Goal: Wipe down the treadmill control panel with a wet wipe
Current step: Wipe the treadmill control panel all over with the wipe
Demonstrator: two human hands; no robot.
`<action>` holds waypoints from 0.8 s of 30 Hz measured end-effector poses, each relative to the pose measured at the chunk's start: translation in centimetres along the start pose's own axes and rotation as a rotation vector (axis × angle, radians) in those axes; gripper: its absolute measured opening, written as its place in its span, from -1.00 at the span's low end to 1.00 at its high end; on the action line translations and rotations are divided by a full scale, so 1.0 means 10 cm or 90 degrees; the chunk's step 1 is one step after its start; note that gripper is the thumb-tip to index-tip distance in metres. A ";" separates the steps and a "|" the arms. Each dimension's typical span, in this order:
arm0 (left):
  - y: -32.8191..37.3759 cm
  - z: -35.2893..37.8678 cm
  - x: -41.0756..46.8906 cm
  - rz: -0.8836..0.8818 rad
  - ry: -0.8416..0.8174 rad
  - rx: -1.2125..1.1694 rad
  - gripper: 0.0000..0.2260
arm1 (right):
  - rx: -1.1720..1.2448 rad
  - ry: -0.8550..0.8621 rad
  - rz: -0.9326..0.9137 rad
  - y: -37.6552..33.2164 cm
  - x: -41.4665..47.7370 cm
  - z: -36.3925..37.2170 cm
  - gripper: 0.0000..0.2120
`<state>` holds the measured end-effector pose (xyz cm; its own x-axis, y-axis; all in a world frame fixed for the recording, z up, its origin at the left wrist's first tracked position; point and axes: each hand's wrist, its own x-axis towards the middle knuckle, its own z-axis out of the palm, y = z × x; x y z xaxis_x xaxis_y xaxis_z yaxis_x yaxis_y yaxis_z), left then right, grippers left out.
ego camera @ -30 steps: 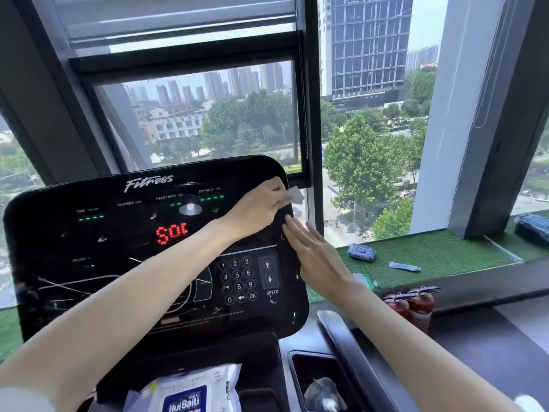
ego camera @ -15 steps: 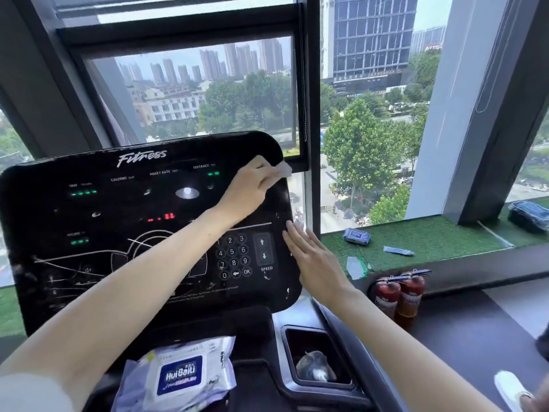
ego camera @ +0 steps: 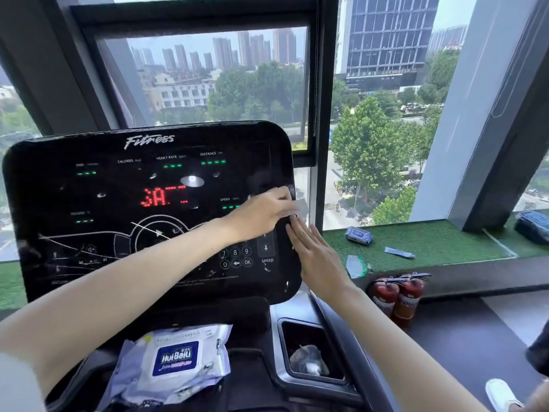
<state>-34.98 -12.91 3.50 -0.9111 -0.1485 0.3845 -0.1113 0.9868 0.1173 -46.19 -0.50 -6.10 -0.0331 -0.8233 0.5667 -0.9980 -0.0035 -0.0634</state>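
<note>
The black treadmill control panel fills the left and centre of the head view, with red digits lit and a keypad at its lower right. My left hand presses a white wet wipe against the panel's right edge, above the speed buttons; only a corner of the wipe shows past my fingers. My right hand lies flat with fingers together against the panel's right side, just below the left hand, holding nothing.
A wet wipe pack lies on the console shelf below the panel. A cup holder holds a crumpled wipe. Right of the treadmill is a green turf ledge with a small pack and wrappers; two fire extinguishers stand below.
My left hand with the wipe has slid down the panel's right edge from near the top corner toward my right hand. The head view has shifted slightly.
</note>
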 end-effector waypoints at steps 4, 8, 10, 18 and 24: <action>-0.06 -0.06 0.15 -0.126 0.212 -0.060 -0.80 | 0.007 0.005 0.002 -0.02 -0.01 0.00 -0.21; 0.08 0.14 -0.02 -0.045 0.073 -0.014 -0.81 | 0.021 0.005 0.012 -0.02 -0.02 0.05 -0.22; 0.02 0.03 0.05 -0.068 0.064 -0.035 -0.82 | 0.034 0.011 0.020 -0.01 -0.04 0.07 -0.19; 0.08 0.27 -0.15 0.019 0.001 0.046 -0.85 | 0.080 -0.021 0.070 -0.06 -0.47 0.30 -0.04; 0.03 0.18 0.02 -0.123 0.200 -0.026 -0.81 | 0.075 -0.053 0.087 -0.06 -0.59 0.36 -0.04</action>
<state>-35.89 -12.56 1.99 -0.7077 -0.3498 0.6138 -0.2473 0.9365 0.2485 -45.18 2.26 -12.36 -0.1584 -0.8648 0.4764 -0.9712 0.0494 -0.2333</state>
